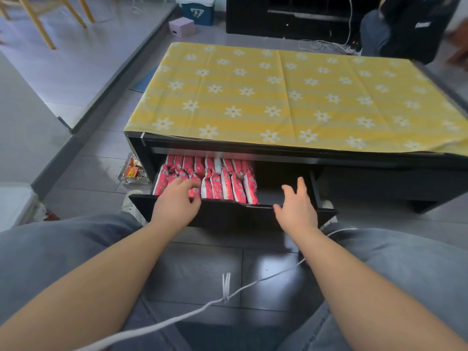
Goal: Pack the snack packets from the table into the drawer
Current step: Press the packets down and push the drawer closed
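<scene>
Packets are sitting in the drawer, with both hands at its front.
The snack packets (222,183) are standing in rows in the left part of the open drawer (228,214). The left hand (177,201) is laying bent fingers on them, pinching or merely pressing I cannot tell. The right hand (296,209) is hanging spread and empty over the front edge. Tall packets are probably risking a crush under the table (278,97) at closing. A white cable (228,297) is trailing across the lap.
</scene>
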Action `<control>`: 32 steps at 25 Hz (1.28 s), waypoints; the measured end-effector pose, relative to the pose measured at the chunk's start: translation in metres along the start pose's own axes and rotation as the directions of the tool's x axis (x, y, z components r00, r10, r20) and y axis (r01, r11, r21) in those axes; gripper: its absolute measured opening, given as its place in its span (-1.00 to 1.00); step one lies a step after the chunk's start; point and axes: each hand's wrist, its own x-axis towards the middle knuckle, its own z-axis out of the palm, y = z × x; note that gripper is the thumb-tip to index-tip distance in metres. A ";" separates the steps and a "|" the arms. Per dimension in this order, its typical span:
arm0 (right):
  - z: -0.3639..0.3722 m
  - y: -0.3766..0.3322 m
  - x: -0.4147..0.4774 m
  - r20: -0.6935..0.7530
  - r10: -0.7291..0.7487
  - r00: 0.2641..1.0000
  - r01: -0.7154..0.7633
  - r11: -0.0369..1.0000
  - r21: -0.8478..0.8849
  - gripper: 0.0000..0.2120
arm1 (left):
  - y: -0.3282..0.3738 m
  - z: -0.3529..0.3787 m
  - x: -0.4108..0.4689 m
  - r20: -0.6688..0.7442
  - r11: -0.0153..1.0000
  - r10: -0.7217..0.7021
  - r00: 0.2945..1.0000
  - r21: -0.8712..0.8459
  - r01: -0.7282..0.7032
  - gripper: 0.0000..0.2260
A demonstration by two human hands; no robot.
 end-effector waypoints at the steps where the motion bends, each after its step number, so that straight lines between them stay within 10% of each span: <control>1: 0.002 0.000 0.001 -0.074 0.053 0.996 -0.045 0.994 0.103 -0.47 | 0.000 0.000 0.002 -0.029 0.988 -0.102 0.994 -0.124 0.098 -0.77; 3: 0.005 -0.001 0.004 -0.084 0.290 0.953 -0.230 0.877 0.421 -0.52 | 0.000 0.004 0.009 0.002 0.853 -0.370 0.929 -0.396 0.340 -0.80; 5: 0.005 -0.002 0.007 0.220 0.564 0.796 -0.498 0.403 0.768 -0.49 | 0.000 0.009 0.016 0.203 0.495 -0.597 0.776 -0.668 0.555 -0.64; 7: 0.003 0.000 0.005 0.579 0.469 0.667 -0.569 -0.182 0.802 -0.38 | -0.001 0.012 0.019 0.446 0.050 -0.609 0.656 -0.804 0.592 -0.43; 10: 0.004 0.005 0.013 0.663 0.282 0.693 -0.470 -0.522 0.712 -0.23 | -0.001 0.011 0.029 0.531 -0.279 -0.518 0.671 -0.846 0.454 -0.23; 15: 0.007 -0.006 0.036 0.619 0.204 0.758 -0.370 -0.648 0.666 -0.19 | -0.001 0.011 0.048 0.536 -0.481 -0.448 0.716 -0.819 0.313 -0.13; 32: 0.014 -0.011 0.127 0.564 0.082 0.822 -0.408 -0.606 0.683 -0.13 | -0.021 0.029 0.133 0.467 -0.481 -0.327 0.821 -0.830 0.281 -0.19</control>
